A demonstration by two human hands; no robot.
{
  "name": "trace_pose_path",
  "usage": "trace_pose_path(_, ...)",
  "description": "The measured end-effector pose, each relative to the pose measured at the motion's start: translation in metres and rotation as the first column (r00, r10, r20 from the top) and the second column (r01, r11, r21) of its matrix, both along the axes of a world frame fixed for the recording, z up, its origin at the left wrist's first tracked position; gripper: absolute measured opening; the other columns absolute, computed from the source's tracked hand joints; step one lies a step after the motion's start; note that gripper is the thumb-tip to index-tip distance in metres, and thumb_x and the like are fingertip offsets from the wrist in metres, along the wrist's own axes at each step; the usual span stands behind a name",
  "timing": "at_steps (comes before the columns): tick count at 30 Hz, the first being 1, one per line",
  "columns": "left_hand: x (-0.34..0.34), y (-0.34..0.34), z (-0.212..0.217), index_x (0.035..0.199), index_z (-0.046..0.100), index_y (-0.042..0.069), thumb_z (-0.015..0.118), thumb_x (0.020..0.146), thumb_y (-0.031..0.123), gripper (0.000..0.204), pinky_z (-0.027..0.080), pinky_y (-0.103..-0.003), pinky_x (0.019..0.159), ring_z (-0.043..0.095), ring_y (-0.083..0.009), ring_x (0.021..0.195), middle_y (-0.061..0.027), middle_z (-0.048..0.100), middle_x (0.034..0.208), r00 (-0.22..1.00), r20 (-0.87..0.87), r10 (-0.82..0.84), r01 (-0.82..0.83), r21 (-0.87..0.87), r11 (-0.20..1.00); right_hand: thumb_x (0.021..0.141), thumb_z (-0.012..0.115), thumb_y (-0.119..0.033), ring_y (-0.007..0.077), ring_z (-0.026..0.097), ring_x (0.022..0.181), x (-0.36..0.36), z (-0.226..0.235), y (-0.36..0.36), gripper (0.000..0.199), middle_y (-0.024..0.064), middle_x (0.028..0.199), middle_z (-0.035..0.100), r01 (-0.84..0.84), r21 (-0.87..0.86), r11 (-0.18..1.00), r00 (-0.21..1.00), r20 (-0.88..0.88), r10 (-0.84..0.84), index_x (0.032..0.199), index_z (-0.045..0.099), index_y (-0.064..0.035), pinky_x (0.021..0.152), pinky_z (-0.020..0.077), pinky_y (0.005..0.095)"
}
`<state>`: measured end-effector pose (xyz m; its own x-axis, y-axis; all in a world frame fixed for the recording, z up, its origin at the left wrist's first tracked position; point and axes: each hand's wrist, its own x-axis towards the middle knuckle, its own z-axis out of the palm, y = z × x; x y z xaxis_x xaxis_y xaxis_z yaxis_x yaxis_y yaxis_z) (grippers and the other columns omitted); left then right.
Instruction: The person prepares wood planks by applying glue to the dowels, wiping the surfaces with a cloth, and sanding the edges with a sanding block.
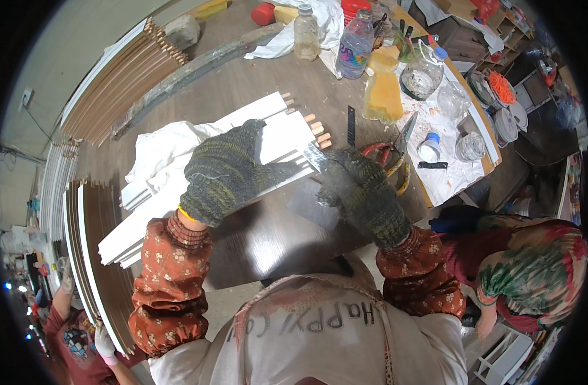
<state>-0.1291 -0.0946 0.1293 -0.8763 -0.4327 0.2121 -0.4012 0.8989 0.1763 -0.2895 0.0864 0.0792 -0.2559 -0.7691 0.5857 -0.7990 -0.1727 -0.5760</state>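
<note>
White boards (130, 236) with wooden pegs (317, 128) at their right ends lie stacked at a slant on the brown table. My left hand (226, 168), in a dark green knitted glove, lies spread across the top board, thumb stretched along its near edge. Just off the boards' right end, my right hand (364, 192) in a matching glove is closed on a scraper. Its flat metal blade (314, 158) points at the board corner; the glove hides the handle. A bunched white cloth (162, 151) lies on the far side of my left hand.
Red-handled snips (377, 151) lie beyond my right hand, near a black strip (351, 125). Yellow sponges (382, 96), bottles (355, 48) and a jar (422, 78) stand at the far right. Brown panels (124, 80) lean at left. Co-workers (531, 276) are on both sides.
</note>
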Motion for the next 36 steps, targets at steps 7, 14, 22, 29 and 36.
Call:
trace_pose_path(7, -0.006, 0.006, 0.006, 0.119, 0.055, -0.001, 0.069, 0.071, 0.061, 0.080, 0.052, -0.039, 0.070, 0.066, -0.0313, 0.083, -0.0201, 0.065, 0.097, 0.997, 0.066, 0.028, -0.027, -0.018, 0.999, 0.090, 0.056, -0.011, 0.0117, 0.061, 0.064, -0.007, 0.011, 0.006, 0.016, 0.0043, 0.073, 0.062, 0.060, 0.006, 0.998, 0.980, -0.190, -0.058, 0.105, 0.057, -0.0040, 0.060, 0.0510, 0.0260)
trace_pose_path(14, 0.001, 0.000, 0.002, 0.122, 0.053, 0.000, 0.069, 0.072, 0.059, 0.079, 0.052, -0.039, 0.071, 0.066, -0.0312, 0.084, -0.0204, 0.065, 0.098, 0.999, 0.036, 0.017, -0.017, 0.011, 1.000, 0.069, 0.071, -0.008, 0.0335, 0.058, 0.103, 0.005, 0.034, 0.006, 0.041, 0.0161, 0.116, 0.058, 0.027, 0.408, 0.913, 0.918, 0.351, -0.184, 0.108, 0.062, -0.0021, 0.092, 0.0467, 0.0437)
trace_pose_path(22, 0.001, 0.001, 0.001, 0.120, 0.054, -0.001, 0.068, 0.074, 0.058, 0.076, 0.052, -0.039, 0.070, 0.066, -0.0313, 0.083, -0.0200, 0.065, 0.096, 1.000, -0.001, -0.002, 0.002, -0.005, 1.000, 0.084, 0.066, -0.014, 0.0195, 0.062, 0.082, 0.010, 0.021, 0.000, 0.035, 0.0072, 0.100, 0.063, 0.279, -0.180, 0.943, 0.777, -0.534, -0.332, 0.117, 0.060, -0.0046, 0.070, 0.0523, 0.0320)
trace_pose_path(29, -0.001, 0.002, 0.002, 0.118, 0.055, -0.002, 0.068, 0.074, 0.060, 0.077, 0.052, -0.039, 0.069, 0.066, -0.0310, 0.081, -0.0206, 0.065, 0.094, 1.000, 0.007, -0.001, 0.001, -0.010, 1.000, 0.082, 0.068, -0.018, 0.0234, 0.058, 0.075, 0.017, 0.006, 0.003, 0.043, 0.0098, 0.089, 0.060, 0.332, -0.029, 0.943, 0.847, -0.429, -0.312, 0.121, 0.057, -0.0061, 0.068, 0.0478, 0.0361)
trace_pose_path(36, -0.002, 0.003, 0.007, 0.118, 0.055, -0.005, 0.068, 0.073, 0.060, 0.079, 0.052, -0.038, 0.069, 0.066, -0.0313, 0.080, -0.0215, 0.065, 0.092, 0.999, 0.040, -0.018, 0.018, 0.005, 1.000, 0.083, 0.065, -0.013, 0.0264, 0.058, 0.074, 0.005, -0.018, -0.002, 0.039, 0.0100, 0.088, 0.061, 0.231, -0.011, 0.973, 0.908, -0.358, -0.220, 0.119, 0.057, -0.0041, 0.069, 0.0475, 0.0390)
